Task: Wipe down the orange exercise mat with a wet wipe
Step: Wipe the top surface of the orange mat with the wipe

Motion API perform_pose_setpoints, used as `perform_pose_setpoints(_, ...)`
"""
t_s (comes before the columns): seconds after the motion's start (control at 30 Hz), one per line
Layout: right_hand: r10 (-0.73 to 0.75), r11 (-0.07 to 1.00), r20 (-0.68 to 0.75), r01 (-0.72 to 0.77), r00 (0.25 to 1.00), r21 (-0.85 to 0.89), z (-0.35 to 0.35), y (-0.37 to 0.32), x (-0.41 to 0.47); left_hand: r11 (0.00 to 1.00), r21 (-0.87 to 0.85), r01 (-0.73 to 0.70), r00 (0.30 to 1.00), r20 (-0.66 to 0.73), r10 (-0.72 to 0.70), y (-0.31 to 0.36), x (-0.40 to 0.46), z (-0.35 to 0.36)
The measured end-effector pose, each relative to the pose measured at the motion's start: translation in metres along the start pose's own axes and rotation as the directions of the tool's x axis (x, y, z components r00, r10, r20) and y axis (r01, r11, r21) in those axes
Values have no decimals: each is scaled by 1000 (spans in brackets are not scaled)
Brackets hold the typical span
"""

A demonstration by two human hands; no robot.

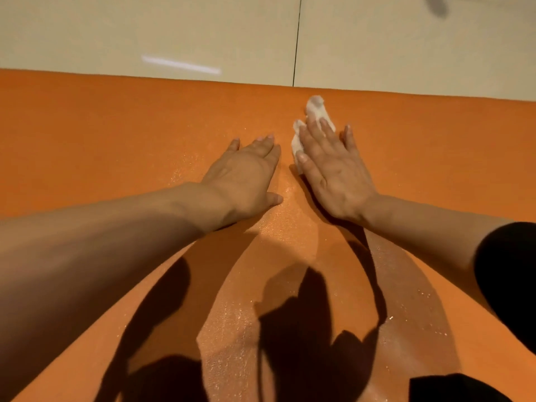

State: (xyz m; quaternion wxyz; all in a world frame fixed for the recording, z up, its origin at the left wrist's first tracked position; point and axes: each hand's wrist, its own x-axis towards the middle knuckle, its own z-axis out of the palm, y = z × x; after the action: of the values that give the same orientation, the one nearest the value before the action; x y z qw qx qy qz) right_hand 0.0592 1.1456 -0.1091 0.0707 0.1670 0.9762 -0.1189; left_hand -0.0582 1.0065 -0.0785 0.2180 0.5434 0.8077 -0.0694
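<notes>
The orange exercise mat (pixel 121 132) fills most of the view, its far edge running left to right across the upper part. My right hand (pixel 333 172) lies flat with straight fingers on a white wet wipe (pixel 315 108), pressing it onto the mat close to the far edge. The wipe sticks out beyond the fingertips and beside the index finger; the rest is hidden under the hand. My left hand (pixel 246 178) rests flat on the mat just left of the right hand, holding nothing. Wet sheen shows on the mat below both hands.
Beyond the mat's far edge lies a pale tiled floor (pixel 174 30) with a dark grout line (pixel 297 39). Dark shadows of my arms fall on the near part of the mat. A black sleeve (pixel 510 274) is at the right edge.
</notes>
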Motion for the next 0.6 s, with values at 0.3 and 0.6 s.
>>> perform_pose_setpoints(0.3,-12,985,71,24,997,-171,-18,41,54,968,252,-3,998,62,-13,19,5,-14)
perform_pose_setpoints(0.6,357,926,-32,-358,934,-117,-18,65,36,965,260,11,994,106,-40,20,15,-7)
